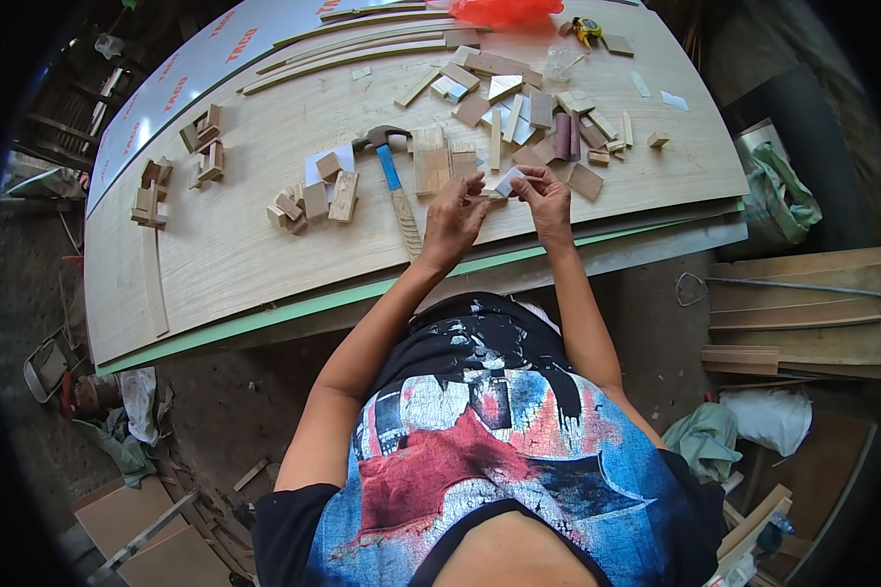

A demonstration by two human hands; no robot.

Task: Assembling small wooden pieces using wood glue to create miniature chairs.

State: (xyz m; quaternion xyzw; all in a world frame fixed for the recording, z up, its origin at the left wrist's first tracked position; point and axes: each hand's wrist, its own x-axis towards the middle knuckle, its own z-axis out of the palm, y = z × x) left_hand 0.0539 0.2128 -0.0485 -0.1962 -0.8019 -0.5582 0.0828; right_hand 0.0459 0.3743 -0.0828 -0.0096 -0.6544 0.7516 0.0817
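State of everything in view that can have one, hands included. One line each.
Left hand: fingers bent; grip unclear.
Right hand: pinching white piece.
White piece: held, tilted.
Hammer: lying down, handle toward the person.
Wood blocks: loose, jumbled.
Red plastic bag: crumpled.
Tape measure: set down; blade unclear.
Top board: flat, stacked on other sheets.

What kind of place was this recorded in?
Probably a woodworking shop: a claw hammer and a yellow tape measure lie on stacked sheets, and long wooden strips lie near many small offcuts.
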